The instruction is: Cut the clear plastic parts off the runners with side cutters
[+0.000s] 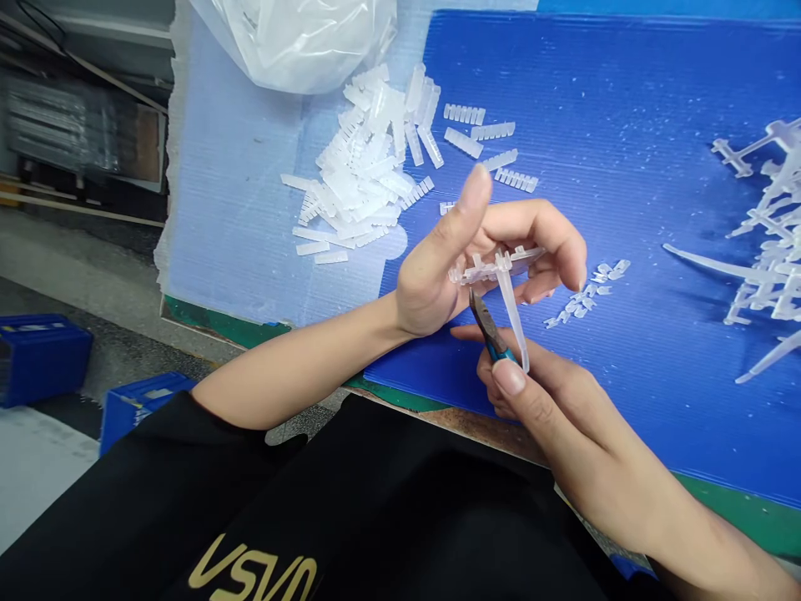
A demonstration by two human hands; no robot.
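Observation:
My left hand (431,271) is turned palm up, its fingers curled around a translucent plastic sprue (481,269). The sprue has small cross-pieces and a long tapered stem pointing down toward my other hand. In my right hand (551,409) is a pair of side cutters (486,325) with dark jaws and blue handles. The jaw tips are close to the sprue's lower edge; whether they touch it I cannot tell. Just right of my left fingertips lie several small clear plastic bits (585,294). Beyond my left hand are loose comb-shaped plastic strips (494,132).
A large pile of the same strips (369,167) covers the middle left, below a white plastic bag (313,42). Tangled sprues (769,242) lie at the right on the blue corrugated sheet (626,417). Blue bins (47,359) stand on the floor at left.

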